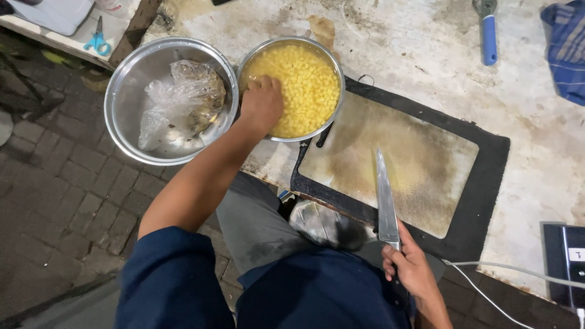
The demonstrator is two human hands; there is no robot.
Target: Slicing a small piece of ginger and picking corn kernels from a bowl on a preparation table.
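My left hand (pixel 262 103) reaches into a steel bowl (pixel 336 78) filled with small yellow cubes (pixel 308 82), fingers curled down among them at the bowl's left side. My right hand (pixel 411 265) grips the handle of a long kitchen knife (pixel 385 201) near the table's front edge, its blade pointing away over a stained cutting board (pixel 396 158) with a black border. The board's surface is bare. A second steel bowl (pixel 125 91) to the left holds a crumpled clear plastic bag (pixel 183 100) with dark scraps.
A blue-handled tool (pixel 489 30) and a blue checked cloth (pixel 567 49) lie at the back right of the worn white table (pixel 536 140). A dark device (pixel 563 256) with a white cable (pixel 512 268) sits front right. Blue scissors (pixel 96 41) rest on a ledge far left. Brick paving lies below.
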